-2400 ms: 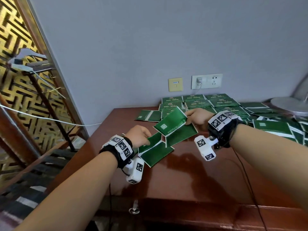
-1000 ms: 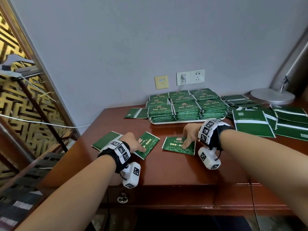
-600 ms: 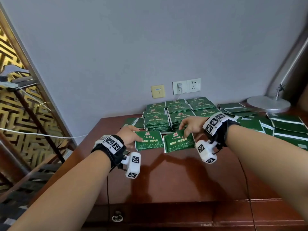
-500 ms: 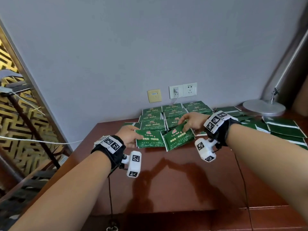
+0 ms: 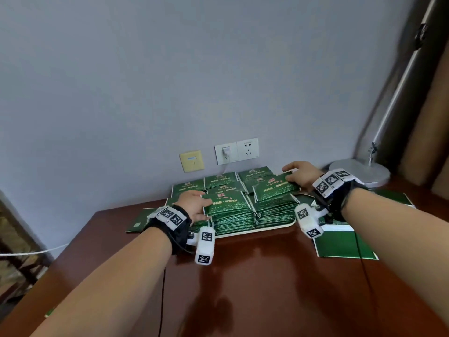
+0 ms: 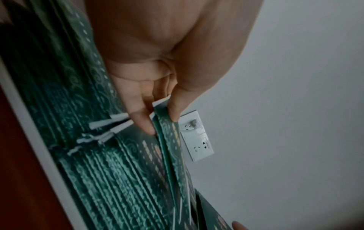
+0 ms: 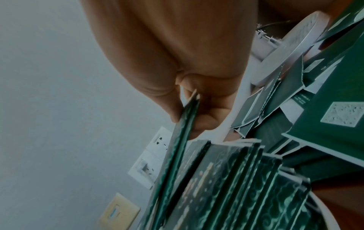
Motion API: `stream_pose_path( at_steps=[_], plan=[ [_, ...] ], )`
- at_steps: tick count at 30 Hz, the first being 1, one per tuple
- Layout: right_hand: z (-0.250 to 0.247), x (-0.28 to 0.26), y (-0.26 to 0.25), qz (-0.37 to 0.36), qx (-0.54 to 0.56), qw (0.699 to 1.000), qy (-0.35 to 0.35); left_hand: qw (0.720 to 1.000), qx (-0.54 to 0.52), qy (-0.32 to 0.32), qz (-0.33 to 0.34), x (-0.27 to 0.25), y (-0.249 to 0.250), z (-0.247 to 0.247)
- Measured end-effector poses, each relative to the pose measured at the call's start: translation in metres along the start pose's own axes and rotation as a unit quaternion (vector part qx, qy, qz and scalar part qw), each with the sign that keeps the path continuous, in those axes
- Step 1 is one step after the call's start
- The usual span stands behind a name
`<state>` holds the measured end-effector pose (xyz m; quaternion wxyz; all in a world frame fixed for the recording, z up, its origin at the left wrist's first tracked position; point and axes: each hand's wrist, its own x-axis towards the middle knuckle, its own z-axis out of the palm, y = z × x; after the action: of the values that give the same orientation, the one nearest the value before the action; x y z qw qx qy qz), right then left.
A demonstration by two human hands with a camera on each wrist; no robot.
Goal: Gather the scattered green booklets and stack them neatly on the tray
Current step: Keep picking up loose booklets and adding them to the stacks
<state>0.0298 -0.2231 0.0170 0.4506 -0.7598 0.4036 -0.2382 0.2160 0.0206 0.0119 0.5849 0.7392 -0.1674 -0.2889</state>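
Several stacks of green booklets point(image 5: 230, 215) fill a white tray point(image 5: 274, 227) against the wall. My left hand point(image 5: 194, 206) pinches one booklet point(image 5: 227, 203) by its left edge, thumb on top, and holds it on the front middle stack; the pinch shows in the left wrist view point(image 6: 157, 124). My right hand point(image 5: 301, 176) pinches a second booklet point(image 5: 274, 188) at its right edge, tilted just above the front right stack. The right wrist view shows that booklet point(image 7: 177, 147) edge-on between thumb and fingers.
Loose green booklets lie on the brown table right of the tray point(image 5: 340, 244) and left of it point(image 5: 138, 222). A lamp base point(image 5: 359, 171) stands at the back right. Wall sockets point(image 5: 237, 150) and a beige switch plate point(image 5: 190, 160) sit behind the tray.
Both hands lifted a booklet each from the table's front and carried them back over the tray; the left booklet now lies on a stack, the right one hovers above another.
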Motion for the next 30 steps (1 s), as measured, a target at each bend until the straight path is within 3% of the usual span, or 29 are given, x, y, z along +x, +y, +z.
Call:
stream_pose_path(
  at_steps=[13, 23, 30],
  plan=[
    [0.017, 0.023, 0.022, -0.047, -0.133, 0.990, -0.009, 0.995, 0.102, -0.003, -0.013, 0.023, 0.003, 0.019],
    [0.014, 0.007, 0.006, -0.061, -0.201, 0.977, 0.022, 0.965, 0.240, 0.050, 0.092, 0.018, 0.007, 0.005],
    [0.024, -0.035, -0.034, -0.101, -0.217, 0.971, 0.014, 0.946, 0.281, 0.043, 0.156, -0.015, 0.011, -0.022]
  ],
)
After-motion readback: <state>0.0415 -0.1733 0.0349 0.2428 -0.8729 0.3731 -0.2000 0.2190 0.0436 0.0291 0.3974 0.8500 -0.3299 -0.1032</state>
